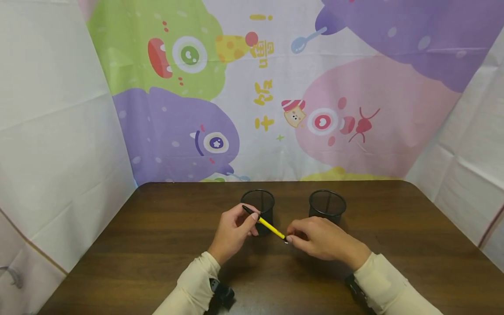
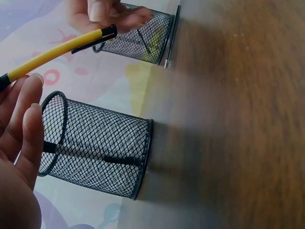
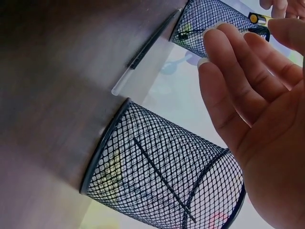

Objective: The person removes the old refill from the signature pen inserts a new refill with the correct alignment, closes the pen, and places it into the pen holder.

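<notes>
My left hand (image 1: 232, 232) pinches a yellow pen (image 1: 271, 227) with black ends between thumb and fingers, above the table. The pen slants down toward my right hand (image 1: 324, 240); its black clip end (image 2: 108, 32) is nearest that hand. In the right wrist view the right fingers (image 3: 238, 62) are loosely bent, with the thumb apart from them and near the pen end. Behind the left hand stands a black mesh pen cup (image 2: 97, 148); a second mesh cup (image 3: 157, 167) stands behind the right hand.
A dark pen with a clear end (image 3: 150, 43) lies on the brown table (image 1: 157, 245) between the cups; the hands hide it in the head view. A dark strip shows in the left cup; I cannot tell whether it is a seam. A cartoon-print cloth (image 1: 267, 153) hangs behind.
</notes>
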Demonstrator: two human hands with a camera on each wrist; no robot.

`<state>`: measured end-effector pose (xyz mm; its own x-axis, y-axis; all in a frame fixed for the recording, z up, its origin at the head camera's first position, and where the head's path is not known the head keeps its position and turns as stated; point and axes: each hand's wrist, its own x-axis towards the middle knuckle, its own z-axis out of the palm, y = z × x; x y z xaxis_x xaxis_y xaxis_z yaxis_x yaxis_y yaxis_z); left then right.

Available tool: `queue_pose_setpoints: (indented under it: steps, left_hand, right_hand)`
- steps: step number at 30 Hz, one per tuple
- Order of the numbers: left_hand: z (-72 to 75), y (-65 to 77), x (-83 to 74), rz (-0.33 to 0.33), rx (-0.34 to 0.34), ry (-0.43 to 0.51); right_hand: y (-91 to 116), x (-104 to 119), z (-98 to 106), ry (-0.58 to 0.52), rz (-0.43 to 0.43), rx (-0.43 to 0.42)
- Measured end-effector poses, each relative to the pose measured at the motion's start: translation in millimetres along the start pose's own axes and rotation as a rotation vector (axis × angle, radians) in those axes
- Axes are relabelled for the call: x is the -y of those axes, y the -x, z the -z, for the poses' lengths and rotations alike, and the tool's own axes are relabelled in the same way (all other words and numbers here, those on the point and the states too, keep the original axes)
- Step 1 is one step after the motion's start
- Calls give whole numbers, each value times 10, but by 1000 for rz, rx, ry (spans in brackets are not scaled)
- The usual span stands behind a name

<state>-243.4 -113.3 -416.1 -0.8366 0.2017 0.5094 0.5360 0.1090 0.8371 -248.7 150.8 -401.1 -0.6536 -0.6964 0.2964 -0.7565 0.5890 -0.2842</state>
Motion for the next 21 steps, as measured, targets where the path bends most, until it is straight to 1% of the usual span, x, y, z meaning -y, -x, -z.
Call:
queue_pose_setpoints:
  steps: [8, 15, 18, 21]
  left_hand:
    - [35, -22, -20, -30, -43, -10]
    - [48, -45, -36, -38, -95, -26]
    - [63, -48, -87, -39, -118, -37]
    - [79, -36, -211, -41, -141, -43]
  right_hand:
    - [-5, 5, -8, -8, -19, 18]
    - [10, -14, -14, -4, -21, 32]
    - [8, -9, -15, -3, -29, 43]
    - [1, 4, -15, -6, -36, 54]
